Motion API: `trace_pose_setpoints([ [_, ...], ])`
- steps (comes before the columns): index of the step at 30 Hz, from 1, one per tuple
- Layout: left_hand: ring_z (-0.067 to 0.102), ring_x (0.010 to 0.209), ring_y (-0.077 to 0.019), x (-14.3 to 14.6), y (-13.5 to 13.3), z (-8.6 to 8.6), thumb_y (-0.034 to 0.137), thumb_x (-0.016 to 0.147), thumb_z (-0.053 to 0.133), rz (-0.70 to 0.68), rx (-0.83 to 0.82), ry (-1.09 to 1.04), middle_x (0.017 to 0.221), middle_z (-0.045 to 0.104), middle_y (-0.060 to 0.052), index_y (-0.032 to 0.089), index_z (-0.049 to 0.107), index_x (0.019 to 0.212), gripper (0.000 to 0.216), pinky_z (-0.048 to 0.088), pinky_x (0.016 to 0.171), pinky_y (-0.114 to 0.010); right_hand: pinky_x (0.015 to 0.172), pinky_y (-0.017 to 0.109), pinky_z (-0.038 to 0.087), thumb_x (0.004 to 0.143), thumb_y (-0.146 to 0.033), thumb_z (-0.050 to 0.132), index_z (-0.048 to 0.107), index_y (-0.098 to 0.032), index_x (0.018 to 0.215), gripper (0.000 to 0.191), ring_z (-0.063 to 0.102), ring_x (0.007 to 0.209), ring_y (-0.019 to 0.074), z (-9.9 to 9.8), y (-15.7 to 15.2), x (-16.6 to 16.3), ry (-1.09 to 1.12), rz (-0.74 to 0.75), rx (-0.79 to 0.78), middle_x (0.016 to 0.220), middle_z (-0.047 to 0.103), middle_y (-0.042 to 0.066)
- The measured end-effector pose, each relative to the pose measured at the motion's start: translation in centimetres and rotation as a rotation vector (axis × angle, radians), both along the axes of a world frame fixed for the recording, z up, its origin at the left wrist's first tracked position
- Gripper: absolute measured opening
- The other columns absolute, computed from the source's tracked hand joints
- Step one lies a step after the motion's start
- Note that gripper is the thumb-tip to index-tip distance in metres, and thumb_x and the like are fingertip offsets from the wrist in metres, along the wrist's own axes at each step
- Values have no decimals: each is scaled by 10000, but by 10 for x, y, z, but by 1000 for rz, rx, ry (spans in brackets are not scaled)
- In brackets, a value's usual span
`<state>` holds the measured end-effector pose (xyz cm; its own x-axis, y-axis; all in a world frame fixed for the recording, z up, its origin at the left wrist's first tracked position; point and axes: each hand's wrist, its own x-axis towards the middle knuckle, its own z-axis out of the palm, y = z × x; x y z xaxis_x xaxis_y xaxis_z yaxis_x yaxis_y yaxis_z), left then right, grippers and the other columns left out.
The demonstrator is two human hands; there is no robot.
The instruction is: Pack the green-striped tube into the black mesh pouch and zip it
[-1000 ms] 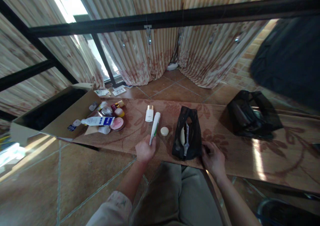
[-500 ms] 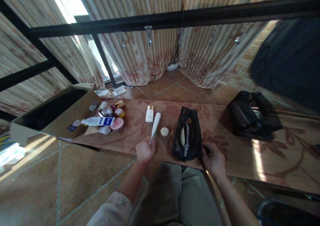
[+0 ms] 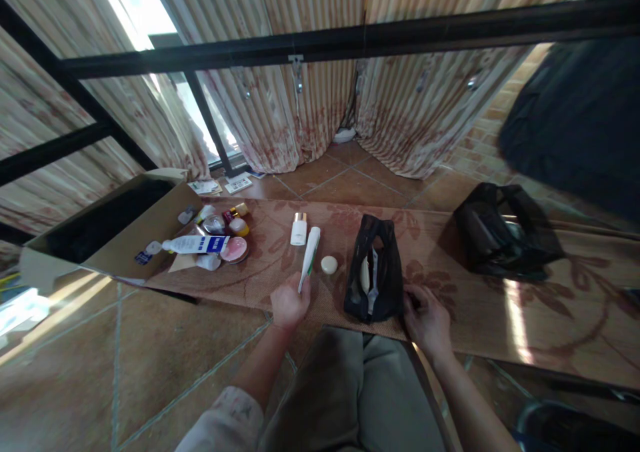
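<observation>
The slim white plastic tube with a green stripe [image 3: 310, 251] lies on the brown floral worktop [image 3: 450, 285] between a cream bottle and a black mesh pouch [image 3: 385, 272] — its crimped end pinched in the left hand [image 3: 290, 303]. The right hand [image 3: 425, 315] touches the pouch — whether it grips, I cannot tell.

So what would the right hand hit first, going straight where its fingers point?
Probably the black mesh pouch: the right hand rests on the mat, fingers aimed left and forward at the pouch's near corner. Whether they touch it is unclear.
</observation>
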<state>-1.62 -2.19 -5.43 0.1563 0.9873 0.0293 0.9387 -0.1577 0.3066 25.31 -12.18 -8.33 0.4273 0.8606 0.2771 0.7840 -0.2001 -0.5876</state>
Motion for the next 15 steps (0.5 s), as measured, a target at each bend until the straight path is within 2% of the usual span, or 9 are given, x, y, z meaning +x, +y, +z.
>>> trace_pose_setpoints([
  [5, 603, 725, -160, -3, 0, 10, 482, 897, 401, -51, -21, -48, 758, 644, -28, 209, 575, 839, 329, 294, 586, -242, 681, 293, 449, 850, -352, 441, 653, -205, 908, 264, 608, 778, 185, 1, 0, -1, 8, 11, 23, 883, 648, 56],
  [15, 570, 653, -144, -3, 15, 32, 461, 881, 417, -116, -78, -98, 705, 629, -19, 207, 586, 753, 331, 298, 573, -232, 676, 292, 441, 851, -347, 438, 649, -206, 898, 258, 600, 769, 187, 3, 2, -1, -15, 17, 23, 863, 644, 56],
])
